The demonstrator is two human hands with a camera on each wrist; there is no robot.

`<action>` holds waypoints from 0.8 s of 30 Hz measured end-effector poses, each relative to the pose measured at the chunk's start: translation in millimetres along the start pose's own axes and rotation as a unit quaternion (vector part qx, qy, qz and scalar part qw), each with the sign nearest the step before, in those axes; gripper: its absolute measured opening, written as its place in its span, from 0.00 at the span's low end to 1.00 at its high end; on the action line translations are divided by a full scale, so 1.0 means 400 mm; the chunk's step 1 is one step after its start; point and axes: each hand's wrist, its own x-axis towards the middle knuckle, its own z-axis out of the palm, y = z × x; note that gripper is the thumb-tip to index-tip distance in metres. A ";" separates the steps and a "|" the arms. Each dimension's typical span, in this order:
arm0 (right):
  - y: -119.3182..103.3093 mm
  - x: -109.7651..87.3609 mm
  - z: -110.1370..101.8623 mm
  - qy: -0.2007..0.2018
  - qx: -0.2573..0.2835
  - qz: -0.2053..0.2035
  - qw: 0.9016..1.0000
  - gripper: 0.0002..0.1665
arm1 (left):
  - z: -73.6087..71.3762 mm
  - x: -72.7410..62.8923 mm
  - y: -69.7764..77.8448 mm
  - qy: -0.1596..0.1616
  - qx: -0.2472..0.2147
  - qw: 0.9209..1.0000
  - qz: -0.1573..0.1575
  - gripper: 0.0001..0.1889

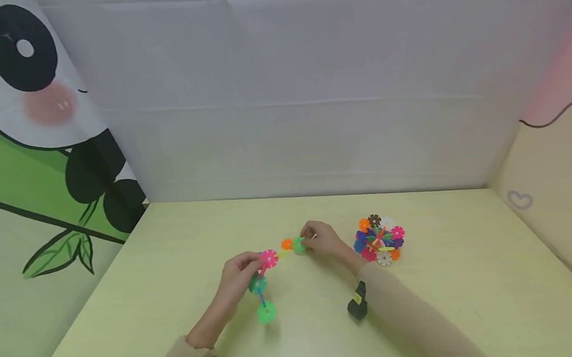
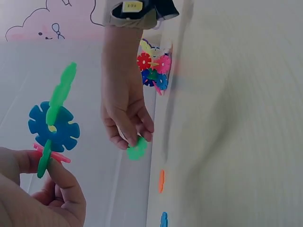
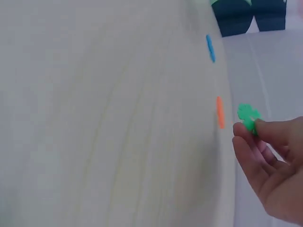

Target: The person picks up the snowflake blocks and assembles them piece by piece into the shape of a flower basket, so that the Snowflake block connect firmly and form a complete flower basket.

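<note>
My left hand (image 1: 236, 275) pinches one end of a chain of interlocked notched plastic discs. In the head view a pink disc (image 1: 270, 258) shows by its fingertips, with a teal disc (image 1: 258, 285) lower and a bright green disc (image 1: 266, 312) at the bottom end. A blue disc (image 2: 59, 128) of that chain faces the left wrist view. My right hand (image 1: 322, 237) holds a single green disc (image 3: 247, 115) between thumb and fingers, apart from the chain. Near it is an orange disc (image 1: 287, 244) on the table.
A pile of mixed coloured discs (image 1: 379, 239) lies right of my right hand on the pale yellow table (image 1: 452, 300). A loose blue disc (image 3: 210, 48) lies beyond the orange one. A yellow piece (image 1: 283, 254) shows between the hands. White cloth (image 1: 309, 87) hangs behind.
</note>
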 end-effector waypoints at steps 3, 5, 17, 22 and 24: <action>-0.018 -0.058 -0.026 0.005 0.099 0.005 0.995 0.09 | 0.017 0.002 0.008 -0.004 -0.010 1.000 -0.002 0.12; -0.031 -0.097 -0.042 0.008 0.162 0.017 0.987 0.11 | 0.028 0.005 0.010 -0.007 -0.013 1.000 -0.005 0.12; -0.071 -0.210 -0.083 0.049 0.256 0.078 0.962 0.12 | 0.078 -0.002 0.018 -0.037 -0.016 0.999 0.007 0.12; -0.072 -0.222 -0.086 0.047 0.255 0.071 0.963 0.12 | 0.091 0.001 0.013 -0.043 -0.010 0.999 0.016 0.10; -0.073 -0.226 -0.086 0.046 0.256 0.074 0.963 0.12 | 0.095 0.000 0.012 -0.045 -0.005 0.999 0.028 0.09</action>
